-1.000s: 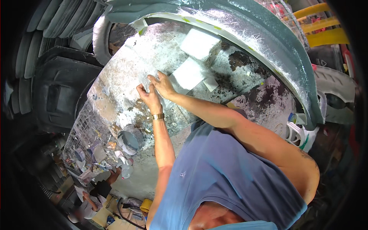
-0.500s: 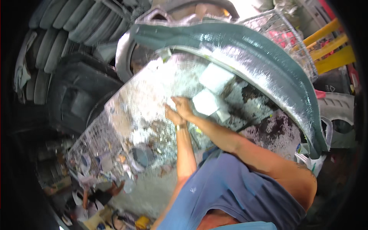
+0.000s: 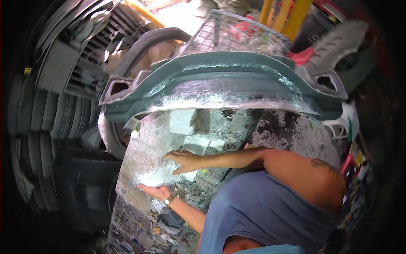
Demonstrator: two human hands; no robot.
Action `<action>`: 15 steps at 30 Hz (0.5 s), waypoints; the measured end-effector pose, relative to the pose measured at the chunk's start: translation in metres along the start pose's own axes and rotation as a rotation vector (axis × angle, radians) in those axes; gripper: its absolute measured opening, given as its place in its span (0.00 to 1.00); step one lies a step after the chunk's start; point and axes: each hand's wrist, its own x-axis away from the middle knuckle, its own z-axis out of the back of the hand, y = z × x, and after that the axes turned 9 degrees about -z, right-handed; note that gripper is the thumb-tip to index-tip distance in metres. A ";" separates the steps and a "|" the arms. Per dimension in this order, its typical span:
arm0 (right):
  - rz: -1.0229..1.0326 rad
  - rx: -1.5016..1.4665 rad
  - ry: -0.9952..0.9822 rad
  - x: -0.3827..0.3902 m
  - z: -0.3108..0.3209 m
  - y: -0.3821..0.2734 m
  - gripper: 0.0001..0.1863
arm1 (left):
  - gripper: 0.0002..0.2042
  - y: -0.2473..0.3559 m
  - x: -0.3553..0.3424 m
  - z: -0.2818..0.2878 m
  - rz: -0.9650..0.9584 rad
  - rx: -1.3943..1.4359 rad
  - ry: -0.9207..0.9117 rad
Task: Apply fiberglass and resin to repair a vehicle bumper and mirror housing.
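Note:
My right hand (image 3: 184, 162) is held over a wispy white patch of fibre (image 3: 154, 172) on the mottled, stained bench (image 3: 237, 122), with its fingers spread. My left hand (image 3: 154, 191) is lower and further left, fingers stretched out along the near edge of that fibre; whether it touches it I cannot tell. A wristwatch (image 3: 169, 199) is on my left wrist. Beyond my right hand lie pale square sheets (image 3: 182, 120). A long curved grey-green moulded part (image 3: 224, 74), shiny and fibrous along its near edge, spans the bench's far side.
Stacked dark moulded panels (image 3: 38, 110) stand at the left, with a large black part (image 3: 84, 186) below them. A bucket (image 3: 169, 224) and scraps sit at the near-left of the bench. A wire cage (image 3: 230, 31) and yellow bars (image 3: 292, 17) are behind the curved part.
The view has swung, so the curved part now lies level across the top. My hands, earlier close together, have separated, the left lower and further left, and their fingers have spread out.

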 end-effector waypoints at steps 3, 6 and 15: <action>0.375 0.294 0.351 0.040 0.025 -0.031 0.40 | 0.28 0.031 0.026 -0.047 -0.046 -0.041 -0.015; 0.506 0.495 0.517 0.057 0.041 -0.049 0.34 | 0.18 0.040 0.032 -0.064 -0.057 -0.088 0.006; 0.517 0.441 0.869 0.123 0.151 -0.132 0.13 | 0.19 0.096 0.048 -0.166 -0.582 0.212 -0.970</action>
